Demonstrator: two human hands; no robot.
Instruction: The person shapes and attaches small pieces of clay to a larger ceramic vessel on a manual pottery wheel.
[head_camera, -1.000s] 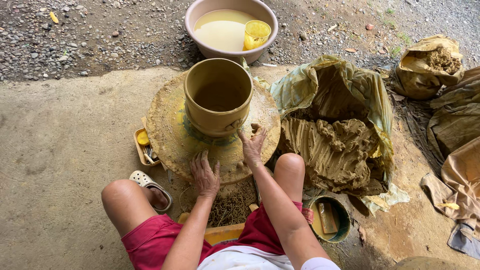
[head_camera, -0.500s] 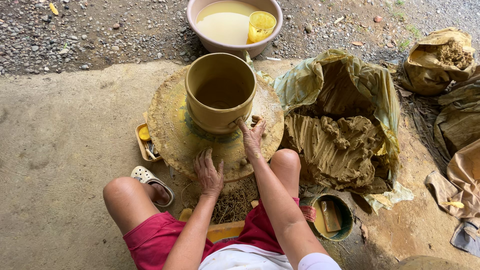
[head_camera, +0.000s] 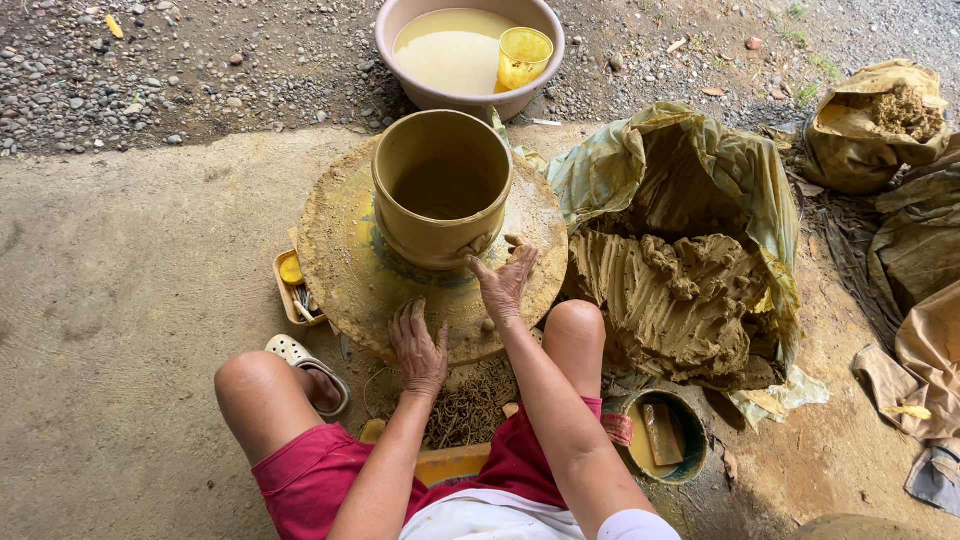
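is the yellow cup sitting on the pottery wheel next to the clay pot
No, the yellow cup sits in the water basin beyond the wheel, apart from the clay pot.

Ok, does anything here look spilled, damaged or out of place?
Nothing stands out. The clay pot sits upright on the wheel, the basin holds its water, and the clay heap stays on its sheet.

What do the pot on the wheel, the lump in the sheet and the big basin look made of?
Pot: wet clay, smooth, slightly glossy ochre skin. Lump: the same raw clay, matte, ridged and gouged, on what looks like crinkled plastic sheet. Basin: probably plastic, judging by its thin, even pinkish rim; it holds cloudy water.
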